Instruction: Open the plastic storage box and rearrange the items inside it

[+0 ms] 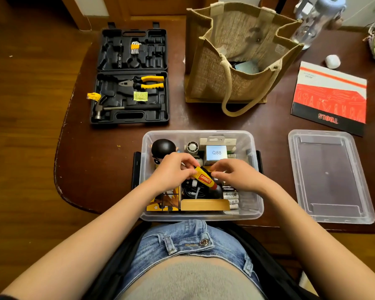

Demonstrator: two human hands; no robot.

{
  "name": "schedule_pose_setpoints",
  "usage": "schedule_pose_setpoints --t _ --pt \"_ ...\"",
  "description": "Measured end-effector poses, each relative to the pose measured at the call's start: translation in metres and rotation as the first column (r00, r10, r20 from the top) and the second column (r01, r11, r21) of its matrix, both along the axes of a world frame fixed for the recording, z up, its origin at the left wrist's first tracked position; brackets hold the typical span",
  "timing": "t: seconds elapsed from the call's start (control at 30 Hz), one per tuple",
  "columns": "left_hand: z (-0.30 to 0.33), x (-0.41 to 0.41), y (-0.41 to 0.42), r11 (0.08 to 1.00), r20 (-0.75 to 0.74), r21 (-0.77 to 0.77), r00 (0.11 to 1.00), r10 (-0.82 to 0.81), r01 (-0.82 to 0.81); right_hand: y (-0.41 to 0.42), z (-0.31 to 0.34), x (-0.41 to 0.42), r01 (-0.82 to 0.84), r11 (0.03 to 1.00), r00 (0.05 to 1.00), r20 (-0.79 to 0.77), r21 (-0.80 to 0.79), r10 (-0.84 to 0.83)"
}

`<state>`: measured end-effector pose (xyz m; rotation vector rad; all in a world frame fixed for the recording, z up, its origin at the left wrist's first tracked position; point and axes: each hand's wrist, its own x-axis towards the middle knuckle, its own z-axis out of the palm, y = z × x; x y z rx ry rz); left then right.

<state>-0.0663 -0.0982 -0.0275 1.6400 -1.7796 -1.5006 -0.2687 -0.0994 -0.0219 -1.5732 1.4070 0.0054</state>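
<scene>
a: clear plastic storage box (256,210) sits open at the near edge of the dark wooden table (225,122), right in front of the person. its lid (330,176) lies flat on the table just to the right, apart from the box.

b: and both hands are in over it. left hand (171,172) has its fingers curled, pinching the crimped end of a yellow carmex tube (205,178).

a: tube's tilted, red cap (214,187) pointing down and towards the person, above a coil of black cable (193,190).

b: right hand (236,174)? fingers bent, tips down beside the tube's upper end. whether they actually grip anything, i cannot tell.

a: inside the box: a black-haired figure (164,149) at the far left, a white q88 box (216,153) at the back, batteries (231,197) on the right, a yellow card box (205,205) along the near wall.

b: further back on the table, an open black tool case (131,74) with yellow-handled pliers (147,82) and a hammer (121,109), a jute bag (236,57) standing upright, and a red tools booklet (331,98).
</scene>
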Motion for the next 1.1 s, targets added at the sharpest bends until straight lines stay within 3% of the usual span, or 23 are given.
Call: schedule_pose_setpoints --t 0.07,0.23,0.3,0.4,0.6,0.67,0.8,0.93,1.1 --pt "0.000 -0.005 0.002 0.999 -0.059 0.033 0.998 0.033 -0.031 0.003 0.003 0.005 -0.016 1.000 0.994 0.111 -0.003 0.017" --pt "-0.002 -0.012 0.005 0.995 -0.145 0.093 0.988 0.056 -0.042 0.004 -0.004 0.005 -0.102 0.987 0.995 -0.013 -0.125 0.101" --pt "-0.007 -0.009 0.005 0.995 0.005 0.060 0.997 -0.078 0.077 0.005 -0.007 0.000 -0.144 0.981 0.986 -0.105 -0.130 0.131" --pt "-0.013 -0.007 0.006 0.948 0.228 0.064 0.920 -0.319 0.313 0.007 -0.012 -0.006 -0.175 0.983 0.971 -0.173 -0.058 0.163" --pt "-0.021 -0.023 0.000 0.886 0.459 0.025 0.782 -0.421 0.463 0.002 -0.023 -0.011 -0.396 0.909 0.847 -0.333 0.128 0.415" --pt "-0.023 -0.029 -0.002 0.829 0.475 0.135 0.698 -0.535 0.543 0.000 -0.026 -0.010 -0.417 0.892 0.832 -0.320 0.176 0.453" --pt "-0.028 -0.039 -0.004 0.595 0.463 0.390 0.408 -0.786 0.703 -0.003 -0.036 -0.008 -0.409 0.893 0.849 -0.280 0.188 0.448" --pt "-0.031 -0.048 -0.006 0.402 0.480 0.510 0.136 -0.866 0.761 -0.005 -0.041 -0.008 -0.314 0.931 0.913 -0.208 0.187 0.350" --pt "-0.033 -0.051 -0.008 0.333 0.463 0.527 0.064 -0.884 0.782 0.001 -0.046 -0.011 -0.294 0.932 0.914 -0.223 0.211 0.339"
